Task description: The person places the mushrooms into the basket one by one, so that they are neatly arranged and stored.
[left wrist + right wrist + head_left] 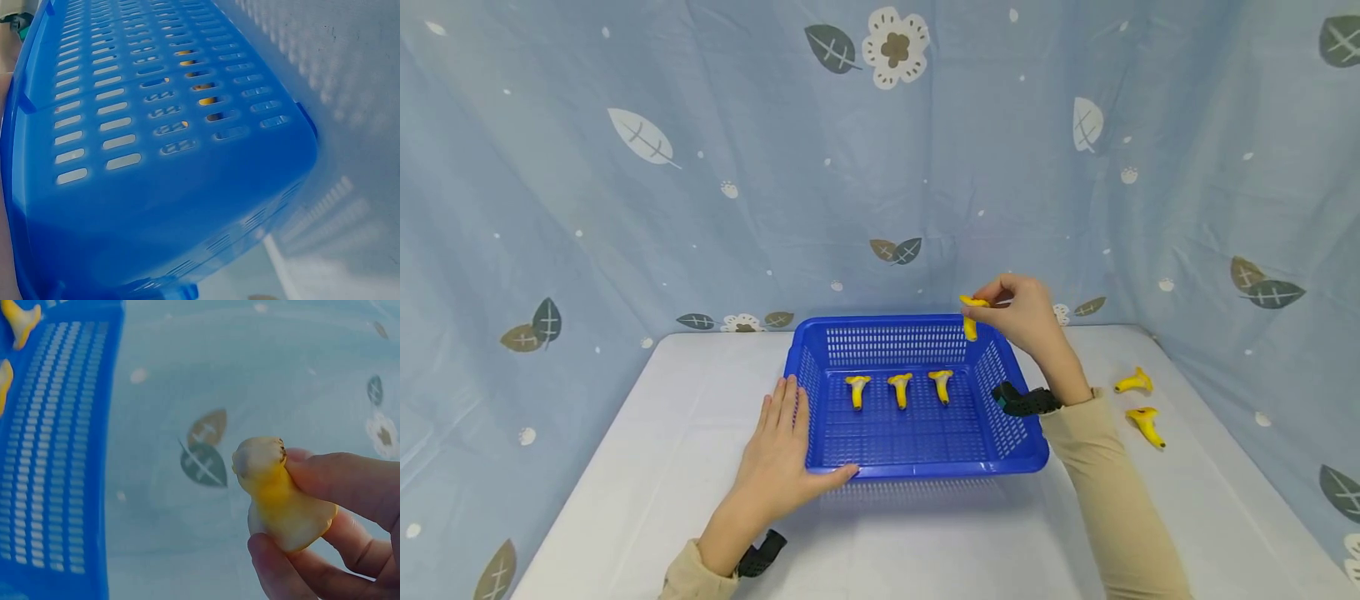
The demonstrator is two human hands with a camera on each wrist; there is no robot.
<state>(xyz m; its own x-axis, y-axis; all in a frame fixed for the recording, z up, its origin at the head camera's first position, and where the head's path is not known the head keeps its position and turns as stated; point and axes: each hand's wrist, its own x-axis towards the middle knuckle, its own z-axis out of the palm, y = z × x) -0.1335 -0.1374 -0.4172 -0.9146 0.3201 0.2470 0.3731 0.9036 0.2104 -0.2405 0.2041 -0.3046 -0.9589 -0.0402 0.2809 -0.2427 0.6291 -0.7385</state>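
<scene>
My right hand (1030,321) pinches a yellow trumpet-shaped mushroom (971,320) between thumb and fingers, above the back right corner of a blue plastic basket (917,471). In the right wrist view, the held mushroom (275,503) shows a pale flared cap and a dark mark at its stem end. Flat with its fingers straight, my left hand (778,467) rests at the basket's front left corner, thumb along the front rim. Three similar mushrooms (901,390) lie in a row on the basket floor, stems toward me.
Two more yellow mushrooms (1145,427) lie on the white table (647,467) right of the basket, beyond my right forearm. A blue patterned curtain (760,167) hangs behind the table. The basket's slotted side wall (156,206) fills much of the left wrist view.
</scene>
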